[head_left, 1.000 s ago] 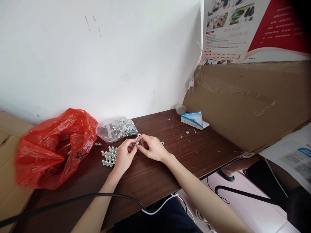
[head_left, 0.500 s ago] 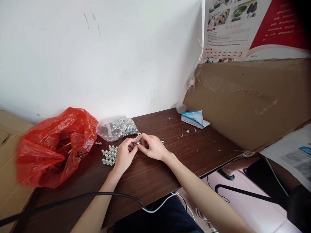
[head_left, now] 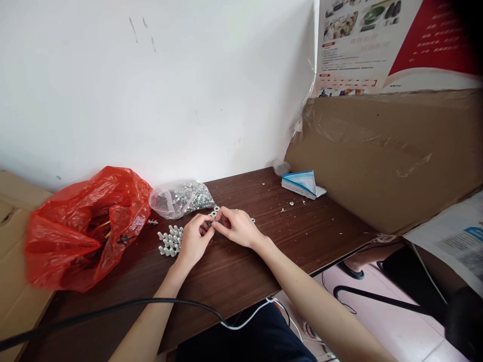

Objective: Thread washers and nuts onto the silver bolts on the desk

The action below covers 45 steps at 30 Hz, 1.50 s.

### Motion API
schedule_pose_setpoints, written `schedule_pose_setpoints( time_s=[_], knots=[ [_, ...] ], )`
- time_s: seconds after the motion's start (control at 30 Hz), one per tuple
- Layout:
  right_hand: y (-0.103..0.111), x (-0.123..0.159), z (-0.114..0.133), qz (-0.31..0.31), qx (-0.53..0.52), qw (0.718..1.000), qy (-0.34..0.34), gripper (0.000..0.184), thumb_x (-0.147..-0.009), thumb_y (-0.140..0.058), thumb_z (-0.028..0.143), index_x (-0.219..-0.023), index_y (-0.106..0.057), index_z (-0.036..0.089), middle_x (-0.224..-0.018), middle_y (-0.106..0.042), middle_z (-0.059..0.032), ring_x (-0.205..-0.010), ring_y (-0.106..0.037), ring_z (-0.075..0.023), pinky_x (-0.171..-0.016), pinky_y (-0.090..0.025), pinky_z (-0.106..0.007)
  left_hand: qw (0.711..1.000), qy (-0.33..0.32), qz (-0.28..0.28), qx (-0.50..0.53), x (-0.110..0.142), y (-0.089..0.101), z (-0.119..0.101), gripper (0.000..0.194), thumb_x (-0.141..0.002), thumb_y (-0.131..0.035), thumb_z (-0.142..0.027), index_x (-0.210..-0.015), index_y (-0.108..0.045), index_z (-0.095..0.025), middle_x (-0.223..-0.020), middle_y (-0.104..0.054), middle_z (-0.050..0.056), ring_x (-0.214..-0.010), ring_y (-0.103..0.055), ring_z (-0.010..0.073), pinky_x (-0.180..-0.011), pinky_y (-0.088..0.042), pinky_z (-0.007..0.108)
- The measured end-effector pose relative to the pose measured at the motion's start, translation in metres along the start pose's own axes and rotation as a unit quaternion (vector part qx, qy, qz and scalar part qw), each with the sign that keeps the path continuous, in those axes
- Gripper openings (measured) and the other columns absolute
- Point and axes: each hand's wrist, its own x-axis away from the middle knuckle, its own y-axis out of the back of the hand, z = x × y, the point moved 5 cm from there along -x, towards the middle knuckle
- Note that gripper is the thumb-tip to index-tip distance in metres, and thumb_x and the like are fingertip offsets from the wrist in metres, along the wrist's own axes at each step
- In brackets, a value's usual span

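My left hand (head_left: 195,239) and my right hand (head_left: 238,227) meet over the table, thumb and fingers of each pinched together. Between the fingertips is a small metal fastener (head_left: 214,221), mostly hidden, so its exact kind does not show. Just left of my left hand a cluster of silver bolts (head_left: 170,241) stands upright, close together. Several flat washers (head_left: 216,209) lie right behind my fingertips, partly covered by them. Another small ring (head_left: 252,220) lies beyond my right hand. A clear plastic bag (head_left: 183,199) of small metal parts rests behind the bolts.
On the left sits a crumpled red plastic bag (head_left: 88,229), with a small metal piece (head_left: 153,222) beside it. A blue-and-white packet (head_left: 299,184) lies at the back right, near the cardboard panel (head_left: 385,156). A black cable (head_left: 151,301) crosses the front.
My fingertips have shifted slightly around the fastener, which is now more covered. The washers behind them show a little more. Everything else stays put.
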Motion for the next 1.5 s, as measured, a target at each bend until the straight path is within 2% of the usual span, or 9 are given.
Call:
schedule_pose_setpoints(
  time_s=[0.1, 0.23, 0.33, 0.43, 0.57, 0.77, 0.87, 1.13, 1.5],
  knots=[
    [0.0034, -0.0006, -0.0029, -0.019, 0.013, 0.999, -0.023, 0.034, -0.095, -0.044, 0.038, -0.069, -0.051, 0.017, -0.060, -0.052, 0.0022, -0.054, -0.044, -0.0099, -0.054, -0.025, -0.022, 1.000, 0.007, -0.004, 0.001, -0.0001, 0.0016, 0.0003, 0.012, -0.078, -0.058, -0.024, -0.085, -0.064, -0.016, -0.078, -0.060, 0.002, -0.064, -0.054, 0.0111, -0.053, -0.046, 0.020],
    [0.0031, 0.0004, 0.0003, -0.006, -0.003, 1.000, -0.011, 0.015, -0.089, -0.053, 0.034, -0.092, -0.056, 0.020, -0.058, -0.051, 0.0058, -0.052, -0.046, -0.0099, -0.055, -0.027, -0.021, 1.000, 0.010, -0.008, 0.009, -0.0002, 0.0035, 0.0020, 0.012, -0.079, -0.058, -0.023, -0.086, -0.064, -0.016, -0.084, -0.062, 0.004, -0.065, -0.054, 0.0112, -0.053, -0.046, 0.020],
    [-0.0012, 0.0007, 0.0022, 0.018, 0.000, 1.000, 0.006, 0.016, -0.087, -0.056, 0.027, -0.101, -0.055, 0.021, -0.059, -0.053, 0.0066, -0.052, -0.047, -0.0099, -0.056, -0.028, -0.020, 1.000, 0.004, -0.006, 0.001, -0.0003, 0.0032, 0.0022, 0.013, -0.078, -0.058, -0.022, -0.088, -0.064, -0.017, -0.082, -0.062, 0.003, -0.065, -0.055, 0.0112, -0.053, -0.047, 0.020],
    [-0.0023, -0.0004, -0.0012, 0.013, 0.012, 1.000, -0.006, 0.015, -0.090, -0.053, 0.035, -0.089, -0.056, 0.020, -0.060, -0.054, 0.0045, -0.053, -0.047, -0.0101, -0.055, -0.027, -0.021, 1.000, 0.000, -0.003, -0.006, -0.0005, 0.0020, 0.0008, 0.011, -0.079, -0.057, -0.022, -0.086, -0.064, -0.017, -0.081, -0.061, 0.003, -0.064, -0.054, 0.0110, -0.054, -0.047, 0.020],
    [0.0004, -0.0012, -0.0032, -0.002, 0.030, 0.999, -0.018, 0.036, -0.096, -0.043, 0.040, -0.069, -0.053, 0.017, -0.059, -0.054, 0.0012, -0.054, -0.047, -0.0103, -0.055, -0.027, -0.022, 1.000, 0.001, -0.005, -0.006, -0.0008, 0.0009, -0.0012, 0.011, -0.079, -0.057, -0.023, -0.085, -0.063, -0.017, -0.079, -0.060, 0.003, -0.064, -0.054, 0.0111, -0.053, -0.046, 0.020],
    [0.0000, -0.0002, 0.0007, 0.008, 0.005, 1.000, -0.010, 0.014, -0.088, -0.055, 0.031, -0.098, -0.057, 0.021, -0.059, -0.054, 0.0057, -0.053, -0.049, -0.0105, -0.057, -0.030, -0.020, 1.000, -0.009, 0.005, -0.004, -0.0008, 0.0001, -0.0010, 0.012, -0.079, -0.057, -0.022, -0.087, -0.064, -0.017, -0.087, -0.059, 0.004, -0.070, -0.055, 0.0125, -0.054, -0.047, 0.020],
    [-0.0020, -0.0007, -0.0008, 0.010, 0.010, 1.000, -0.005, 0.012, -0.087, -0.057, 0.029, -0.096, -0.057, 0.021, -0.058, -0.054, 0.0062, -0.053, -0.050, -0.0102, -0.058, -0.030, -0.021, 1.000, -0.021, 0.008, -0.018, 0.0000, 0.0007, -0.0001, 0.014, -0.080, -0.057, -0.022, -0.088, -0.066, -0.017, -0.091, -0.059, 0.005, -0.070, -0.054, 0.0129, -0.054, -0.047, 0.022],
    [-0.0046, -0.0030, -0.0048, 0.019, 0.013, 1.000, -0.009, 0.017, -0.089, -0.057, 0.036, -0.085, -0.057, 0.020, -0.060, -0.057, 0.0046, -0.054, -0.051, -0.0099, -0.059, -0.031, -0.021, 0.991, -0.053, -0.006, -0.121, 0.0033, 0.0028, 0.0002, 0.012, -0.081, -0.060, -0.025, -0.086, -0.071, -0.022, -0.076, -0.056, 0.004, -0.078, -0.051, 0.0188, -0.061, -0.043, 0.027],
    [-0.0021, -0.0013, 0.0018, 0.020, -0.011, 0.999, 0.040, 0.003, -0.082, -0.061, 0.019, -0.082, -0.057, 0.018, -0.074, -0.058, 0.0010, -0.073, -0.052, -0.0130, -0.065, -0.035, -0.022, 0.991, -0.033, 0.027, -0.128, 0.0015, -0.0013, 0.0083, 0.010, -0.078, -0.064, -0.022, -0.084, -0.071, -0.021, -0.082, -0.066, 0.004, -0.080, -0.054, 0.0206, -0.071, -0.044, 0.032]
  ],
)
